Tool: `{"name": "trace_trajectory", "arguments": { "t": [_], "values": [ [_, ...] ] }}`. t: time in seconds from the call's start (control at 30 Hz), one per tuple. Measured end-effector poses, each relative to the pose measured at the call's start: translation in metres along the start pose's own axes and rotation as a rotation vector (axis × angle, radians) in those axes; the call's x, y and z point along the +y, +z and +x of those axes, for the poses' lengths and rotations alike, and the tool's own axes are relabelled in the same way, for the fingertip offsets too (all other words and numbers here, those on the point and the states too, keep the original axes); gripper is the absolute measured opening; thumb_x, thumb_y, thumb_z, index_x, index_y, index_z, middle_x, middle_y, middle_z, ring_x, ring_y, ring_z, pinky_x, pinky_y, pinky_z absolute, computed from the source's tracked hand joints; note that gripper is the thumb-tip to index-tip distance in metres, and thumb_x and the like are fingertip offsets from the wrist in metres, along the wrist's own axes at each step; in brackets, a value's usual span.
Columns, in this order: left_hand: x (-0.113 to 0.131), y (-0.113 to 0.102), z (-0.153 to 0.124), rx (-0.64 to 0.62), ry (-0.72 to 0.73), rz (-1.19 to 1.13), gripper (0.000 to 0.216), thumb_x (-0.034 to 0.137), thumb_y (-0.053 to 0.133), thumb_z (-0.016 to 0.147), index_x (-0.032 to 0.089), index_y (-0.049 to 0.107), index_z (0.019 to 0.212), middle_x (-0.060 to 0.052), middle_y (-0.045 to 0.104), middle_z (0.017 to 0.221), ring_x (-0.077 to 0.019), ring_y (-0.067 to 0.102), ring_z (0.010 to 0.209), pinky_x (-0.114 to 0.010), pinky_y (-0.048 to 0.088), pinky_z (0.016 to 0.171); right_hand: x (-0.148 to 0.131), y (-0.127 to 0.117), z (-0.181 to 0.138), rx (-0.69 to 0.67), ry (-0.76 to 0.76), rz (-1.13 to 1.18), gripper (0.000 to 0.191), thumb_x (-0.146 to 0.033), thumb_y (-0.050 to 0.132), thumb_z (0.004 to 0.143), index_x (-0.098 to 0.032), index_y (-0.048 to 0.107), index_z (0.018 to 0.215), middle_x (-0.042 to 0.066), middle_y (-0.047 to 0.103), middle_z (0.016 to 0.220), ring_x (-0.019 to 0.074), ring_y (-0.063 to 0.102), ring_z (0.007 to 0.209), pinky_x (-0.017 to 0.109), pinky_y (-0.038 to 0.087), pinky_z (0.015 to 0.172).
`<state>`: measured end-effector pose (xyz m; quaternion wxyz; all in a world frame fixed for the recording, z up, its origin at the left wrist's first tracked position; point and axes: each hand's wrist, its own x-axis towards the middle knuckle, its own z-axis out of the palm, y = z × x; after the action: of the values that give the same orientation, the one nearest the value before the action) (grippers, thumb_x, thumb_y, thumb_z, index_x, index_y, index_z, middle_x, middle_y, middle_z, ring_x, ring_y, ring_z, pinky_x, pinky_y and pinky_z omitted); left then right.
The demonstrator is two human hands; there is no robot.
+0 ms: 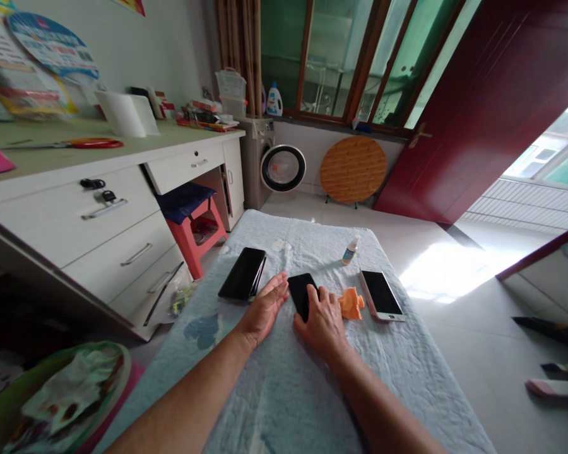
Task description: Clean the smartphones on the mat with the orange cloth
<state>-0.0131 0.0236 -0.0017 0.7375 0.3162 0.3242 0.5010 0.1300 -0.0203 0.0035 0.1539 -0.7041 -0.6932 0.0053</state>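
A black smartphone lies on the pale blue quilted cloth in front of me. My right hand covers its lower right part, thumb at the lower left edge and fingers curled over the screen side. My left hand is just left of this phone, fingers stretched out and holding nothing. Further left rests a stack of dark phones, the top one with a glossy black screen. An orange cloth lies crumpled beside my right hand. To its right is a white-framed phone. A small spray bottle stands upright behind the cloth.
The quilted cloth covers the low surface I work on. On the left are a white desk, a pink stool and a waste bin. A washing machine with its door open and a round wooden tabletop stand behind.
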Motion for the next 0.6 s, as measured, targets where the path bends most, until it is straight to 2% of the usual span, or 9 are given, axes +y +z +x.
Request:
{"name": "trace_trajectory", "arguments": {
  "t": [0.1, 0.2, 0.37, 0.5, 0.6],
  "values": [
    [-0.003, 0.000, 0.001, 0.015, 0.049, 0.052, 0.040, 0.042, 0.063, 0.084, 0.024, 0.059, 0.119, -0.007, 0.043, 0.143, -0.0248, 0.032, 0.136, -0.042, 0.021, 0.114, 0.002, 0.000, 0.002, 0.012, 0.004, 0.055, 0.059, -0.033, 0.061, 0.070, -0.018, 0.050, 0.126, 0.013, 0.054, 0.106, 0.0288, 0.047, 0.096, 0.041, 0.037, 0.086],
    [-0.003, -0.001, 0.002, 0.073, 0.169, 0.112, 0.046, 0.047, 0.061, 0.084, 0.023, 0.055, 0.123, -0.008, 0.044, 0.143, -0.0263, 0.033, 0.136, -0.044, 0.024, 0.113, 0.003, -0.004, 0.002, 0.050, 0.001, 0.111, 0.061, -0.032, 0.062, 0.067, -0.018, 0.051, 0.125, 0.013, 0.054, 0.109, 0.0292, 0.046, 0.098, 0.042, 0.039, 0.087],
    [-0.003, -0.003, 0.003, 0.143, 0.334, 0.223, 0.048, 0.050, 0.054, 0.088, 0.024, 0.049, 0.128, -0.008, 0.045, 0.140, -0.0261, 0.036, 0.134, -0.042, 0.031, 0.109, 0.013, -0.025, 0.004, 0.182, -0.042, 0.160, 0.060, -0.032, 0.061, 0.068, -0.020, 0.051, 0.126, 0.011, 0.053, 0.116, 0.0280, 0.046, 0.101, 0.043, 0.039, 0.091],
    [-0.006, -0.005, 0.003, 0.140, 0.336, 0.334, 0.051, 0.052, 0.052, 0.088, 0.024, 0.047, 0.129, -0.009, 0.047, 0.138, -0.0265, 0.042, 0.129, -0.040, 0.035, 0.105, 0.046, -0.043, 0.014, 0.324, -0.020, 0.155, 0.057, -0.036, 0.060, 0.069, -0.020, 0.052, 0.123, 0.010, 0.052, 0.120, 0.0279, 0.046, 0.105, 0.043, 0.038, 0.093],
    [-0.008, -0.005, 0.002, 0.121, 0.314, 0.384, 0.052, 0.053, 0.051, 0.087, 0.023, 0.046, 0.130, -0.009, 0.046, 0.138, -0.0259, 0.043, 0.128, -0.037, 0.037, 0.103, 0.085, -0.050, 0.024, 0.417, 0.084, 0.099, 0.056, -0.039, 0.059, 0.069, -0.020, 0.052, 0.122, 0.011, 0.054, 0.118, 0.0280, 0.048, 0.103, 0.044, 0.037, 0.094]
  ]
}}
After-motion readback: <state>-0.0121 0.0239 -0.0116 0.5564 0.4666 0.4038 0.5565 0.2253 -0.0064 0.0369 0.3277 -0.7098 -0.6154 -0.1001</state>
